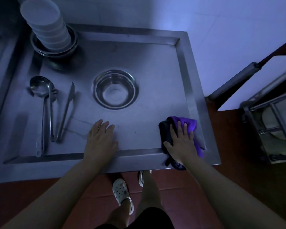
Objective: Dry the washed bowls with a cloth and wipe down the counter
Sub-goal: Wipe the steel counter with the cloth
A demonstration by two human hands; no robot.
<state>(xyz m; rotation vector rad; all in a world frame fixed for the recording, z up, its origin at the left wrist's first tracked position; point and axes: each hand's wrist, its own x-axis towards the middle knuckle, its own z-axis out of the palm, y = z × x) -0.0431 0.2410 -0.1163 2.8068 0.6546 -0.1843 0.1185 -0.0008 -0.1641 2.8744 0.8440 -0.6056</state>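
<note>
Steel counter spreads before you. Your right hand lies flat, fingers straight, pressing the purple cloth at the five o'clock corner. Unwiped surface runs toward nine o'clock, where your left hand rests open.

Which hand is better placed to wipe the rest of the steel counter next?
Right. The right hand already presses flat on the purple and black cloth at the near right corner of the stainless steel counter. The left hand rests bare on the surface, holding nothing.
</note>
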